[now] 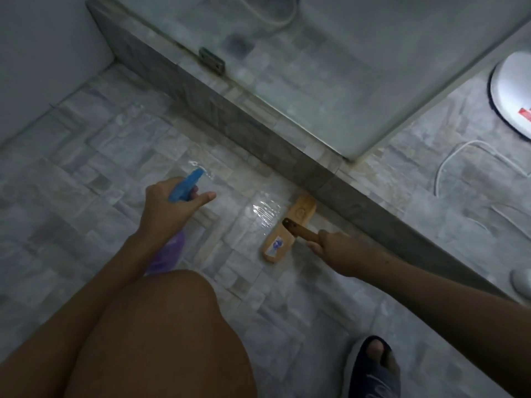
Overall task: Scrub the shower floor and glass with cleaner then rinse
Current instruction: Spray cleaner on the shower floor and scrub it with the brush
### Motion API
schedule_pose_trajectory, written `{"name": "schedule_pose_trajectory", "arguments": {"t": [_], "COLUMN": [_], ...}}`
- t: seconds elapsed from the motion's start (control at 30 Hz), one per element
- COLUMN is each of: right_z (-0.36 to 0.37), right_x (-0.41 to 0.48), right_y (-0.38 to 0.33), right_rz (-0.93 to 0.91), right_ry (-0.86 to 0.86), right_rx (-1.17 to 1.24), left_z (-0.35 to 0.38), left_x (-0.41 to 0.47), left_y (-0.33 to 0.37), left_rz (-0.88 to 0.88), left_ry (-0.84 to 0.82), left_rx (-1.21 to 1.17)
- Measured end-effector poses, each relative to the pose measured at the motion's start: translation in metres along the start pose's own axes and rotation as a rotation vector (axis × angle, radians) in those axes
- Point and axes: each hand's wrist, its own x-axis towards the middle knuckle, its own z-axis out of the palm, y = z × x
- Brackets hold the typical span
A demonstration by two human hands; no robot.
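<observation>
Gripping the brush handle [301, 232] in a closed fist, the right hand [337, 248] does best to press the wooden brush head [288, 229] flat and work along the grout beside the stone kerb [244, 122] — short, firm strokes through the wet patch [265, 212]. The left hand [169, 208] is wrapped round the spray bottle [185, 186], thumb out, nozzle aimed at the tiled floor [100, 156]. The brush head sits just ahead of the right hand, touching the floor; the glass [359, 81] stands beyond the kerb — likely unscrubbed

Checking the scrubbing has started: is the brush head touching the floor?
Touching. Head view shows the brush head lying flat on the wet floor tiles, no gap.
</observation>
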Motion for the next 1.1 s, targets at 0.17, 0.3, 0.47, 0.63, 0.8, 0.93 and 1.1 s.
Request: {"name": "schedule_pose_trajectory", "arguments": {"t": [0.17, 0.3, 0.47, 0.63, 0.8, 0.93, 1.1], "right_z": [-0.027, -0.054, -0.074, -0.063, -0.012, 0.004, -0.005], "right_x": [0.055, 0.125, 0.161, 0.111, 0.05, 0.065, 0.092], "right_y": [-0.084, -0.175, -0.259, -0.205, -0.122, -0.176, -0.308], "right_rz": [-0.15, -0.269, -0.357, -0.383, -0.28, -0.337, -0.426], "right_ry": [0.059, 0.114, 0.088, -0.004, -0.063, -0.032, -0.022], "right_rx": [0.023, 0.14, 0.168, -0.004, -0.157, -0.125, 0.042], "left_z": [-0.015, -0.043, -0.082, -0.081, -0.076, -0.094, -0.106], "left_x": [-0.016, -0.039, -0.083, -0.121, -0.161, -0.178, -0.187], "left_y": [-0.004, -0.023, -0.04, -0.042, -0.045, -0.049, -0.055], "left_rz": [-0.068, -0.128, -0.258, -0.321, -0.252, -0.299, -0.219], "left_ry": [0.091, 0.207, 0.405, 0.597, 0.682, 0.828, 0.76], "left_rx": [-0.006, 0.095, 0.067, 0.059, 0.087, -0.005, 0.155]}}
